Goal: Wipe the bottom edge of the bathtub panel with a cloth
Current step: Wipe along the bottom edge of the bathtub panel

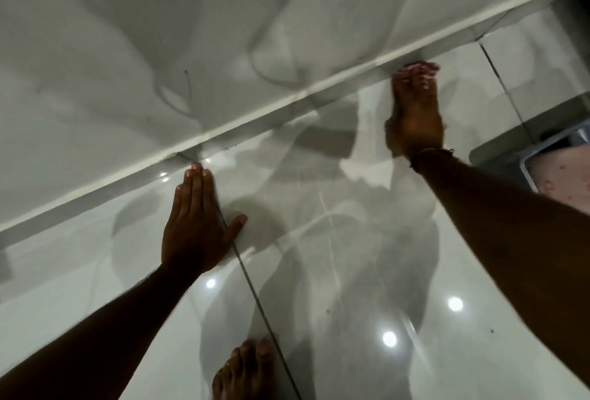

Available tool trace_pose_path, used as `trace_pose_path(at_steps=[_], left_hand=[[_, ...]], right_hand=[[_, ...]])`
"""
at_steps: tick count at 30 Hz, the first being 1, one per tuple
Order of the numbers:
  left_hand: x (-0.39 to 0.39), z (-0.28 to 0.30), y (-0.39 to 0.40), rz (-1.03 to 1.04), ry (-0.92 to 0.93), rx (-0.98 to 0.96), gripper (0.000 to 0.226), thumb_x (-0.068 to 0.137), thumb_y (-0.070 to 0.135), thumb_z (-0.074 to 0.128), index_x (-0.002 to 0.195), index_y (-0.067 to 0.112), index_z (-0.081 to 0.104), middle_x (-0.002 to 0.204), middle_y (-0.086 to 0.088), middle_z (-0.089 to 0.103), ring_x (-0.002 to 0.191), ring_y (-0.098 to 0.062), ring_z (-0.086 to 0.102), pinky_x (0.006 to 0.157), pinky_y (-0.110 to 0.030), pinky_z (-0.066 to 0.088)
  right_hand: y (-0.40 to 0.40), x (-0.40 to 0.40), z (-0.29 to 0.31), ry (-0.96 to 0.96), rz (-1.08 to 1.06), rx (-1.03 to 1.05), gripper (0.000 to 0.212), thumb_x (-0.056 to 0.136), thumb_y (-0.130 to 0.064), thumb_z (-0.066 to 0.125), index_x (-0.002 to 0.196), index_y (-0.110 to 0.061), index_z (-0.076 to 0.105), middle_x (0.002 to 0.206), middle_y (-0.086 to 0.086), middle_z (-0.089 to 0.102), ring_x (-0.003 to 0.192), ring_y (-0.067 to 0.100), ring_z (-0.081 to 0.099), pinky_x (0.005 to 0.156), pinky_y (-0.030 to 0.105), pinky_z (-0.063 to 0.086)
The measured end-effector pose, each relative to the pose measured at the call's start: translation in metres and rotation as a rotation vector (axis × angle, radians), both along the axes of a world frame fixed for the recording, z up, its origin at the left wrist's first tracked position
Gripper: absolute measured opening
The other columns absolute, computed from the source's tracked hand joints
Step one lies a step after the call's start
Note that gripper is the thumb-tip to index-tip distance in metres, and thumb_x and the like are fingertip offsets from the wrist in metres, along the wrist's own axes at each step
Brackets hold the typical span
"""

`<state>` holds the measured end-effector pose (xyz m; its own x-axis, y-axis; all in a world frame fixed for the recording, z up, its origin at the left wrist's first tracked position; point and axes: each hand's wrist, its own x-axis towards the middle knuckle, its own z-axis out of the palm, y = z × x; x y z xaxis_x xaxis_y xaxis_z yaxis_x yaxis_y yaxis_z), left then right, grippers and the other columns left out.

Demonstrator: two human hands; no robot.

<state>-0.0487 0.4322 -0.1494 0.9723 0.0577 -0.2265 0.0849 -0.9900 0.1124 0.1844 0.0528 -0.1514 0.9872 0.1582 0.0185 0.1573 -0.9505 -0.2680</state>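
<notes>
On the glossy tiled floor, the left hand lay flat, palm down, fingers together and thumb spread, gripping nothing. Its fingertips rested just short of the panel's bottom edge, which ran diagonally from lower left to upper right as a pale strip meeting the floor. Further along that edge, the right hand reached forward with its fingers at the strip; the view was blurred there, and whether it was open or gripping something could not be determined. No cloth could be made out with certainty. A thin band circled the right wrist. A bare foot stood on the floor at the lower frame edge. A grey object sat on the floor at far right.
</notes>
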Motion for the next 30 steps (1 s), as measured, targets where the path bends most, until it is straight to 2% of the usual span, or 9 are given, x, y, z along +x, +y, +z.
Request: trace_pose_path(at_steps=[2, 5, 8, 10, 12, 15, 19, 23, 30], left_hand=[[0.001, -0.001, 0.000, 0.003, -0.001, 0.008, 0.108, 0.095, 0.072, 0.039, 0.165, -0.004, 0.010, 0.175, -0.024, 0.007, 0.164, -0.038, 0.008, 0.133, -0.048, 0.012], [0.001, -0.002, 0.002, -0.007, 0.011, 0.012, 0.109, 0.094, 0.074, 0.039, 0.165, -0.003, 0.010, 0.176, -0.024, 0.006, 0.164, -0.038, 0.007, 0.133, -0.047, 0.011], [0.001, -0.002, 0.002, 0.005, 0.049, 0.018, 0.112, 0.092, 0.077, 0.037, 0.167, 0.000, 0.005, 0.177, -0.020, -0.001, 0.165, -0.035, 0.001, 0.133, -0.047, 0.010], [0.003, -0.001, 0.002, 0.020, 0.051, 0.011, 0.113, 0.092, 0.078, 0.036, 0.167, 0.002, 0.002, 0.177, -0.017, -0.005, 0.165, -0.031, -0.003, 0.133, -0.046, 0.008], [0.004, 0.001, 0.002, 0.019, 0.054, 0.014, 0.113, 0.092, 0.079, 0.035, 0.168, 0.002, 0.002, 0.177, -0.016, -0.005, 0.164, -0.029, -0.005, 0.133, -0.043, 0.005], [0.003, 0.001, 0.003, 0.009, 0.052, 0.014, 0.112, 0.093, 0.077, 0.036, 0.166, -0.002, 0.007, 0.176, -0.021, 0.002, 0.165, -0.034, 0.002, 0.133, -0.044, 0.008], [0.002, 0.002, 0.002, -0.023, 0.045, 0.011, 0.108, 0.096, 0.072, 0.039, 0.164, -0.007, 0.013, 0.174, -0.028, 0.010, 0.163, -0.041, 0.011, 0.132, -0.052, 0.017], [0.002, 0.004, 0.003, -0.021, 0.038, -0.009, 0.108, 0.096, 0.072, 0.043, 0.164, -0.006, 0.013, 0.174, -0.026, 0.010, 0.163, -0.040, 0.012, 0.132, -0.050, 0.016], [0.002, 0.003, 0.005, -0.015, 0.043, -0.014, 0.111, 0.097, 0.077, 0.039, 0.165, -0.005, 0.011, 0.174, -0.027, 0.008, 0.164, -0.038, 0.008, 0.132, -0.046, 0.010]], right_hand=[[-0.038, 0.030, 0.001, 0.073, -0.057, -0.041, 0.074, 0.084, -0.004, 0.048, 0.158, 0.004, 0.038, 0.168, 0.031, 0.027, 0.159, 0.050, 0.019, 0.135, 0.055, 0.007], [-0.079, 0.068, 0.005, 0.167, -0.190, -0.114, 0.083, 0.079, -0.006, 0.066, 0.156, 0.000, 0.036, 0.165, 0.028, 0.031, 0.155, 0.047, 0.028, 0.132, 0.058, 0.021], [-0.093, 0.089, 0.008, 0.149, -0.158, -0.358, 0.076, 0.086, -0.022, 0.054, 0.148, 0.019, 0.034, 0.151, 0.045, 0.037, 0.142, 0.060, 0.038, 0.126, 0.070, 0.023], [-0.093, 0.092, 0.014, 0.156, -0.082, -0.456, 0.089, 0.079, -0.031, 0.044, 0.147, 0.024, 0.030, 0.150, 0.049, 0.034, 0.142, 0.065, 0.035, 0.128, 0.071, 0.015], [-0.091, 0.084, 0.016, 0.124, -0.036, -0.426, 0.088, 0.076, -0.033, 0.038, 0.145, 0.021, 0.035, 0.150, 0.048, 0.034, 0.143, 0.064, 0.033, 0.129, 0.070, 0.010], [-0.068, 0.054, 0.006, 0.004, 0.046, -0.306, 0.065, 0.091, -0.021, 0.026, 0.139, 0.017, 0.046, 0.146, 0.042, 0.044, 0.141, 0.059, 0.040, 0.130, 0.064, 0.015], [0.003, -0.008, -0.011, -0.149, 0.143, 0.007, 0.061, 0.093, -0.001, 0.042, 0.153, 0.011, 0.042, 0.161, 0.039, 0.035, 0.153, 0.058, 0.027, 0.131, 0.063, 0.017], [0.098, -0.067, -0.011, -0.128, 0.134, 0.213, 0.055, 0.100, -0.004, 0.042, 0.155, 0.006, 0.046, 0.167, 0.030, 0.029, 0.159, 0.050, 0.020, 0.130, 0.062, 0.021], [0.232, -0.150, 0.008, 0.018, 0.077, 0.223, 0.065, 0.093, 0.000, 0.048, 0.157, -0.007, 0.048, 0.167, 0.020, 0.040, 0.158, 0.047, 0.029, 0.127, 0.058, 0.033]])
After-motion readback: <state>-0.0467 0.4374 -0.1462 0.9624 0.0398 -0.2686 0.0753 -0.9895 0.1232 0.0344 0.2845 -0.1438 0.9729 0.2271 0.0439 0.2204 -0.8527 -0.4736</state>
